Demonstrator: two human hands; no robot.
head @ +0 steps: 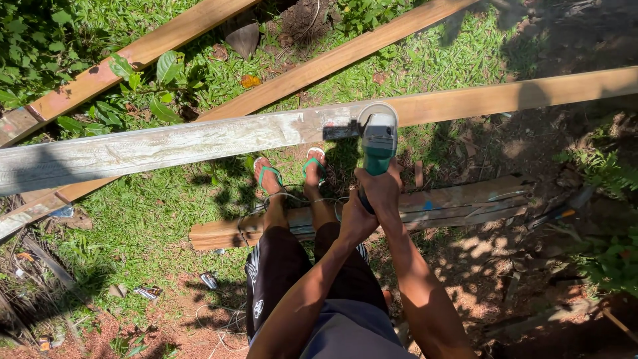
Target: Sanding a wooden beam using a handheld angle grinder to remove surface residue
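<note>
Item: green angle grinder [378,143], both my hands clasped round its body, right hand [381,188] ahead, left hand [357,223] behind. Head on the weathered plank [166,143], mid-surface. Step: sanding. Next likely: steady passes along the plank.

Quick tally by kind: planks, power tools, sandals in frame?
Wooden planks: 4 (the grey weathered plank being worked, two more sloping on the grass, one under the feet)
Angle grinder: 1, both hands on it
Green sandals: 2
Total: 7
</note>
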